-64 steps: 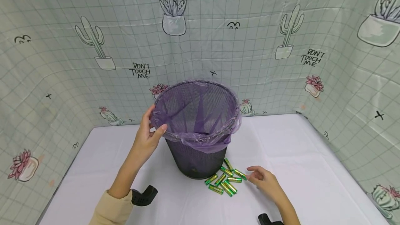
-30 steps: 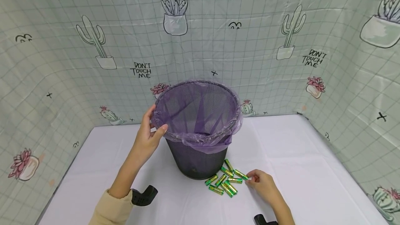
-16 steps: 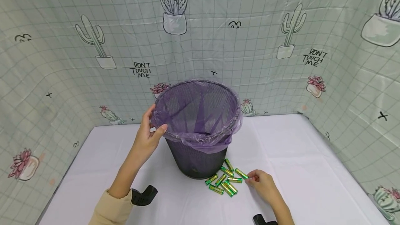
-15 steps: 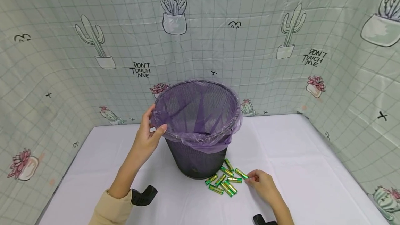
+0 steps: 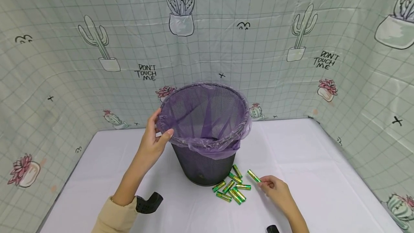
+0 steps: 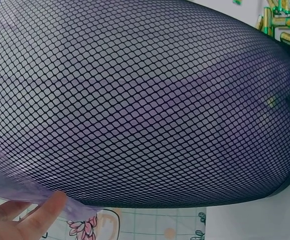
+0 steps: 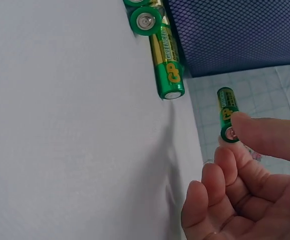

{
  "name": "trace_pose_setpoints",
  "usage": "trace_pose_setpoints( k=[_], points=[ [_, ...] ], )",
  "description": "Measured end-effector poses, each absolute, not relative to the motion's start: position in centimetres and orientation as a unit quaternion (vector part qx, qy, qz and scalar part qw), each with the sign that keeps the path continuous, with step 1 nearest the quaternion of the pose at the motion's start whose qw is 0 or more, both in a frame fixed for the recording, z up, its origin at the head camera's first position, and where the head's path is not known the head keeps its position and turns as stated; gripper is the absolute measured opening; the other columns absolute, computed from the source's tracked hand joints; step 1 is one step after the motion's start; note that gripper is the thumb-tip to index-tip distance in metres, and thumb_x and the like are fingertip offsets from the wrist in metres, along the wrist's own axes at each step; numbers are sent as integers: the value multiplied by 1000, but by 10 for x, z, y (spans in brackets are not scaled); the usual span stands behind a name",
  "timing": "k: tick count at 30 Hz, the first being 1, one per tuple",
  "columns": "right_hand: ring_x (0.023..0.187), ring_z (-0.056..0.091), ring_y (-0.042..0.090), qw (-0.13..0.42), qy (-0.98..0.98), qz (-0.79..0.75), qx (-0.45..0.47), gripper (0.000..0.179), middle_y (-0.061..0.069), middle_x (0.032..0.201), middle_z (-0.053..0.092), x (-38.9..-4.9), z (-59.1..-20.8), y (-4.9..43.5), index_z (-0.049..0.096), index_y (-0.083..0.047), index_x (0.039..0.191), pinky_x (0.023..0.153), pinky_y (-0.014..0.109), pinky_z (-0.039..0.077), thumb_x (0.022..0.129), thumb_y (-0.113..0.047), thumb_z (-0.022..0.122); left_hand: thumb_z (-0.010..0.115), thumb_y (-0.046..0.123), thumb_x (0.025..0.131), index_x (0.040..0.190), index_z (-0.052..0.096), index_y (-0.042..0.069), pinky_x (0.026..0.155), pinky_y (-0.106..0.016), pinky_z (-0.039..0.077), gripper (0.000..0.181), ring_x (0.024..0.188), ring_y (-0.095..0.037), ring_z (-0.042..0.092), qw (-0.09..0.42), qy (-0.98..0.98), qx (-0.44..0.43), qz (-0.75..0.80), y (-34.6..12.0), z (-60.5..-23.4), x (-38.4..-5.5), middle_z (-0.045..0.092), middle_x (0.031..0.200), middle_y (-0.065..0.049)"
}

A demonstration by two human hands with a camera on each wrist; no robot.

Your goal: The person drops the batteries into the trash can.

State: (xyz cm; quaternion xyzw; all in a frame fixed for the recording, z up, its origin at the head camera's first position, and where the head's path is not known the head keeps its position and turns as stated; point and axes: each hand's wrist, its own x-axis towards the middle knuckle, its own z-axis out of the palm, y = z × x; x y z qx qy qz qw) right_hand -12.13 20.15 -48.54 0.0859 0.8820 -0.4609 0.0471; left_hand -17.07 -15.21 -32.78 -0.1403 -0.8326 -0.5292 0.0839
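Observation:
A black mesh wastebasket [image 5: 203, 168] stands mid-table, lined with a purple bag [image 5: 213, 150] folded over its rim. My left hand [image 5: 153, 137] grips the basket's left rim, thumb over the bag; in the left wrist view its fingers [image 6: 44, 215] lie against the bag outside the mesh. My right hand [image 5: 278, 191] pinches one green and gold battery [image 5: 253, 176] by its end, between thumb and fingers, right of the pile. That battery [image 7: 227, 107] appears lifted off the cloth in the right wrist view. Several like batteries [image 5: 229, 186] lie loose at the basket's front right foot.
White cloth [image 5: 307, 182] covers the table. A grid-patterned curtain [image 5: 220, 46] with cactus drawings rises behind and at both sides. Black camera mounts [image 5: 149, 203] sit at the wrists. Through the mesh, a small greenish thing [image 6: 271, 102] shows near the basket's base, too blurred to name.
My right hand has closed its thumb and fingers on the rightmost battery and drawn it up and right, away from the pile. The left hand and the basket have stayed put.

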Motion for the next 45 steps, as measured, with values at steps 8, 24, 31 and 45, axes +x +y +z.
trace_pose_setpoints(
  k=[8, 24, 31, 45],
  points=[
    [74, 51, 5, -16, 874, -480, 69, 26, 2, 84, 59, -116, -462, 198, 65, -2, 100, 66, 19, 45, 86, -23, 65, 49, 17, 93, 149, 6, 7, 91, -49, 42, 71, 123, -37, 40, 87, -832, -142, -529, -153, -328, -170, 25, 144, -22],
    [68, 53, 4, -187, 856, -481, -39, 8, -6, 76, 55, -94, -392, 188, 65, -9, 93, 67, 16, 42, 85, -10, 65, 49, 17, 93, 149, 7, 8, 89, -46, 43, 70, 119, -35, 41, 87, -832, -140, -530, -153, -328, -170, 27, 142, -21],
    [70, 52, 3, -248, 834, -482, -108, 16, -6, 77, 54, -94, -370, 182, 65, -8, 93, 68, 13, 41, 80, 2, 67, 49, 17, 93, 149, 6, 7, 90, -47, 43, 70, 120, -35, 41, 87, -831, -142, -530, -153, -329, -170, 27, 142, -21],
    [75, 50, 1, -284, 821, -452, -205, 20, -9, 81, 54, -105, -333, 161, 64, -8, 93, 70, 14, 42, 78, 4, 68, 49, 18, 93, 149, 7, 8, 91, -49, 43, 71, 122, -37, 41, 88, -833, -140, -528, -153, -330, -171, 26, 143, -22]
  ],
)
